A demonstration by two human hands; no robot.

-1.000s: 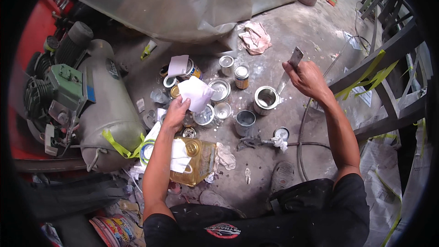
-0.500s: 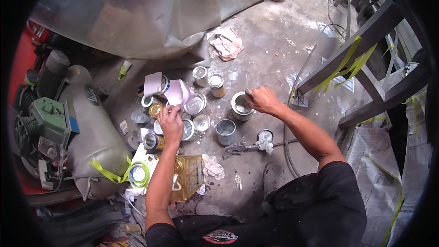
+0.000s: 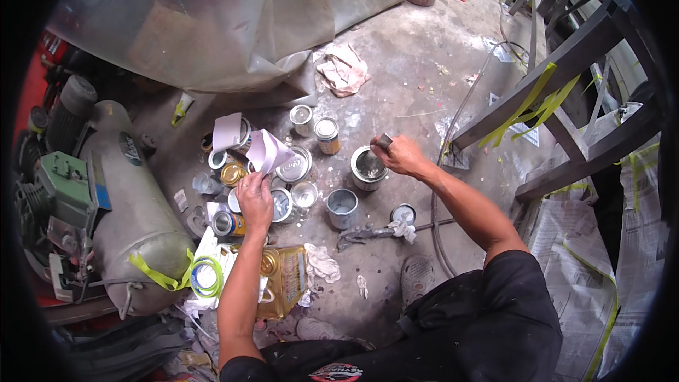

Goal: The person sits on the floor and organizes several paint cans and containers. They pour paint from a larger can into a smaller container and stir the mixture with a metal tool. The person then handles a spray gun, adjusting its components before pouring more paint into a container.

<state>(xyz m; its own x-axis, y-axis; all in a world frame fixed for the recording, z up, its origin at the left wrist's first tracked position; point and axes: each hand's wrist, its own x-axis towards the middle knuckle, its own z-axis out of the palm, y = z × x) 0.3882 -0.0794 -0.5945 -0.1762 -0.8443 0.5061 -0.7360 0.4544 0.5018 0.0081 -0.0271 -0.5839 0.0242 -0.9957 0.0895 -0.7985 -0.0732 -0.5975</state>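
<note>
My right hand [image 3: 404,155] is closed round the end of a flat metal stirring blade [image 3: 382,142] above an open paint can [image 3: 368,180]. Grey residue coats the can's inside; the blade's lower part is hard to make out. At the left, my left hand [image 3: 255,197] pinches the lower tip of a curved pale pink sheet of paper [image 3: 267,148]. That sheet stands over several cans, beside a closed silver-lidded can [image 3: 293,168]. Between my hands are a grey-coated cup [image 3: 342,211] and a small closed can [image 3: 327,134].
An air compressor [image 3: 134,205] fills the left side. A golden rectangular tin [image 3: 286,286] stands near my left forearm. Plastic sheeting [image 3: 233,21] hangs at the back. A hose [image 3: 436,233] and grey frame [image 3: 559,92] are at right. A rag [image 3: 343,71] lies on the floor.
My right hand has risen slightly relative to the paint can. The paper in my left hand has tilted a little. The whole view has shifted slightly.
</note>
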